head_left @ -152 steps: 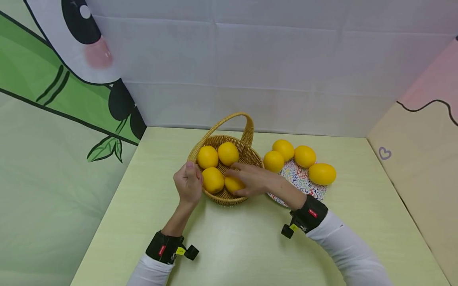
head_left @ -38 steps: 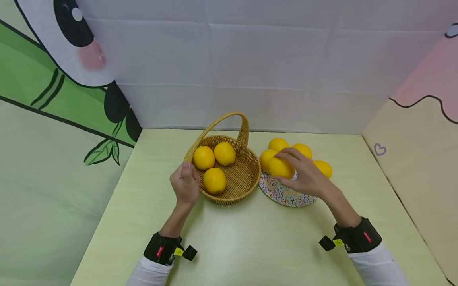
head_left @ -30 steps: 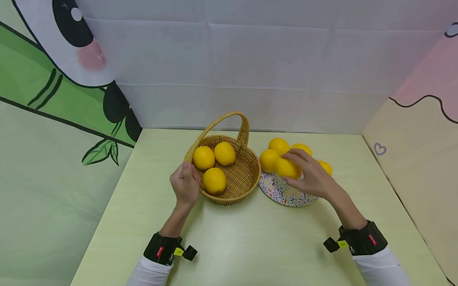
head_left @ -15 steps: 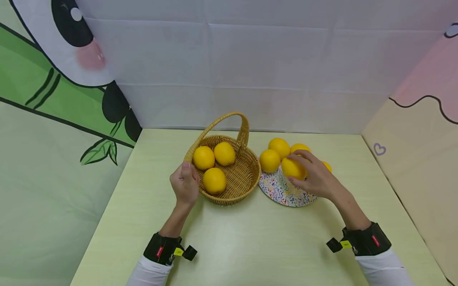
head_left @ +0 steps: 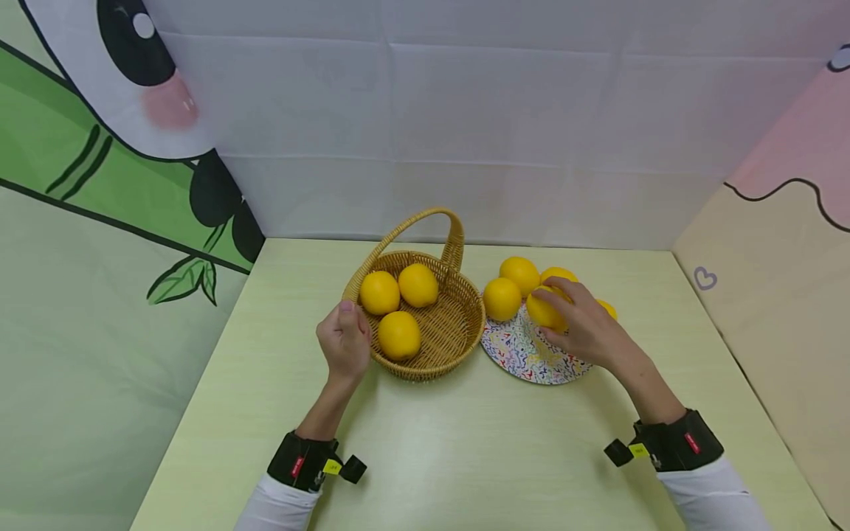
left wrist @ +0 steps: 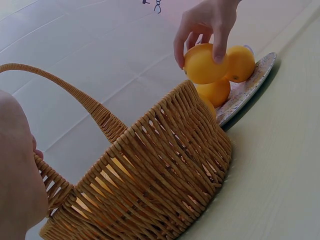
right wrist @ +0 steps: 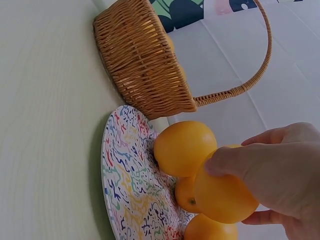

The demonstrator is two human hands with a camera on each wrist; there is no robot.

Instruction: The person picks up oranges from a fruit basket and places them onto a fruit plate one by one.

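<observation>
Closest in, on the near side of the basket [head_left: 434, 373], I see two white sleeves [head_left: 277, 507] and black wristbands [head_left: 300, 462] over the pale worktop [head_left: 465, 457]. At the basket's left edge, the left hand [head_left: 345, 341] has its grip clenched round the foot of the handle [head_left: 454, 249], which arches over the basket. Inside the basket sit three oranges [head_left: 399, 336], one in front and two behind.

To the basket's right, the right hand [head_left: 587, 324] has a single orange [head_left: 544, 311] in its grip, pinched between thumb and fingers, above a speckled plate [head_left: 521, 355]. I can't tell whether it touches its neighbours. The plate lies just beside the basket. Four other oranges [head_left: 502, 299] sit along the plate's far part, some partly hidden behind the hand.

Beyond the basket rises a pale wall sheet [head_left: 498, 110]; to the basket's left is a cartoon panda face [head_left: 106, 92].
</observation>
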